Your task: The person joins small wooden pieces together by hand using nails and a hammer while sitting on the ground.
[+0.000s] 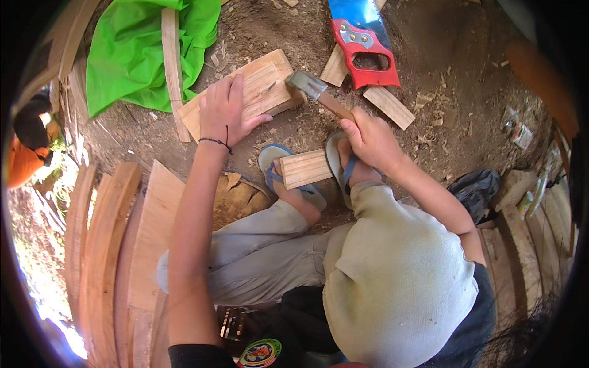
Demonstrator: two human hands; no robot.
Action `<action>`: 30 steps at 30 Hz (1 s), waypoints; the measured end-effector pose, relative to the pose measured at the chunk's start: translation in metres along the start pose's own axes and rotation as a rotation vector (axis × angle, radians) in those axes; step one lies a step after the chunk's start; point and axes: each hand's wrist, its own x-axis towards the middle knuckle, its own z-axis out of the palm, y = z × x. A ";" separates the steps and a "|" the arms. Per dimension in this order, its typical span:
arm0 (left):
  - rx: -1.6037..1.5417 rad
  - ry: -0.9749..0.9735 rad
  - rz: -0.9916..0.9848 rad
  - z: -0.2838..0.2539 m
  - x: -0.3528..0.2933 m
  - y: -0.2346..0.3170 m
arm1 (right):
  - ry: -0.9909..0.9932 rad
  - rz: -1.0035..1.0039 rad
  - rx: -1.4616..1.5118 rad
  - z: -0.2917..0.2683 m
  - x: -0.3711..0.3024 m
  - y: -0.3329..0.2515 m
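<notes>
My left hand [226, 107] grips a pale wooden board [261, 73], fingers across its top and thumb spread toward its near edge. The board looks stacked on another piece of wood. A thin dark nail or mark [270, 87] shows on its face. In my right hand [371, 140] is a hammer [334, 105], held by its wooden handle. The metal head is over the board's right end; whether it touches cannot be told. Between my sandalled feet lies a short wooden block [305, 168].
A red-handled saw [374, 58] lies at the far right beside wood offcuts [390, 107]. Green cloth [132, 55] lies at far left under a wooden strip [172, 61]. Long planks [110, 233] flank my left; more wood [521, 251] and a black bag [475, 190] are at right.
</notes>
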 end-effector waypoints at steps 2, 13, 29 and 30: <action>-0.089 0.027 -0.013 0.002 0.000 -0.007 | -0.014 -0.005 0.069 -0.001 0.000 0.003; -0.224 0.229 -0.316 0.011 -0.011 0.001 | 0.013 0.073 0.105 -0.010 -0.004 -0.001; -0.226 0.631 -0.785 0.065 0.013 0.015 | 0.071 -0.583 -0.464 0.008 0.011 -0.046; -0.221 0.603 -0.807 0.065 0.013 0.016 | 0.087 -0.540 -0.487 0.009 0.011 -0.047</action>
